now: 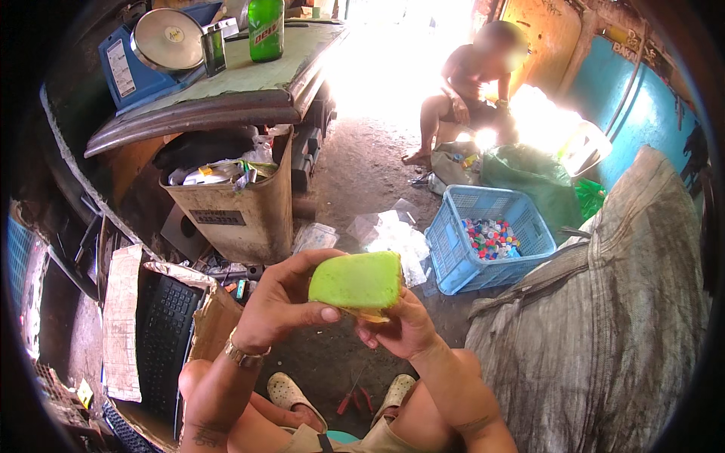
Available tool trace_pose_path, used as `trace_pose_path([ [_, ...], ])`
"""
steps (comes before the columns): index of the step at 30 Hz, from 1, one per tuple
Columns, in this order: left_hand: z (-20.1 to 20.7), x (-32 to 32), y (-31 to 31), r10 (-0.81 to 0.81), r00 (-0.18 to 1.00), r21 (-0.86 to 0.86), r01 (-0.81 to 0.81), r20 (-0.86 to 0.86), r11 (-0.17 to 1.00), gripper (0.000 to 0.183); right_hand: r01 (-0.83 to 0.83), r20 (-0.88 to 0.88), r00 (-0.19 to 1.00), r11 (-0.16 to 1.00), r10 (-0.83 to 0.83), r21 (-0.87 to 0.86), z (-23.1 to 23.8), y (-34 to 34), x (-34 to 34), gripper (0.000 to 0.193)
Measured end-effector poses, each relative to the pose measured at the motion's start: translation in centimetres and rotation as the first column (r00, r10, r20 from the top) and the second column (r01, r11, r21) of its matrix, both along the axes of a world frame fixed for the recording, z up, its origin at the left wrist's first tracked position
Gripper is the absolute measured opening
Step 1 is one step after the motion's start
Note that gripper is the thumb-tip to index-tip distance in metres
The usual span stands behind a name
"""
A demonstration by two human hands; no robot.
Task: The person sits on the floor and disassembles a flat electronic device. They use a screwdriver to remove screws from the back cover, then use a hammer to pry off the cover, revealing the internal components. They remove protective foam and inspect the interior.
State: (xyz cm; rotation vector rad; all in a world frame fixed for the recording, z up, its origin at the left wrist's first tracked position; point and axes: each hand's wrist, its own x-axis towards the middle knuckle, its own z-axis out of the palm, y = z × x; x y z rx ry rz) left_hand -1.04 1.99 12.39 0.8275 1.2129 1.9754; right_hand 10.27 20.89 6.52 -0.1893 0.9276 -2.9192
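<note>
A lime-green block with rounded corners is held up in front of me, above my knees. Yellowish-orange material shows along its lower edge, and I cannot make out exactly what it is. My left hand grips its left side, thumb across the near face. The fingers of my right hand close around its right end from behind and below, partly hidden by it. On the ground between my feet lies a red-handled hand tool, apparently pliers.
A blue crate of colourful bottle caps stands ahead right, beside a large woven sack. Left are a carton with keyboards, a bin of scrap and a table bearing a scale and green bottle. A person sits beyond.
</note>
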Motion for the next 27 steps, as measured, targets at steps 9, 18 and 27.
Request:
trace_pose_path([
  [9,-1.3,-0.5,-0.4,-0.024,0.994,0.061,0.017,0.107,0.998,0.076,0.039,0.076,0.996,0.980,-0.054,0.195,0.1,-0.7,-0.3,0.026],
  [18,-0.4,0.0,-2.4,-0.223,0.957,0.213,0.183,0.187,0.960,0.076,0.043,0.063,0.995,0.887,-0.081,0.460,-0.1,1.1,-0.3,0.038],
  [27,2.4,2.2,-2.4,-0.659,0.691,0.258,0.723,-0.298,0.641,0.073,0.028,-0.013,0.995,0.158,-0.096,0.987,-3.0,0.0,0.0,0.033],
])
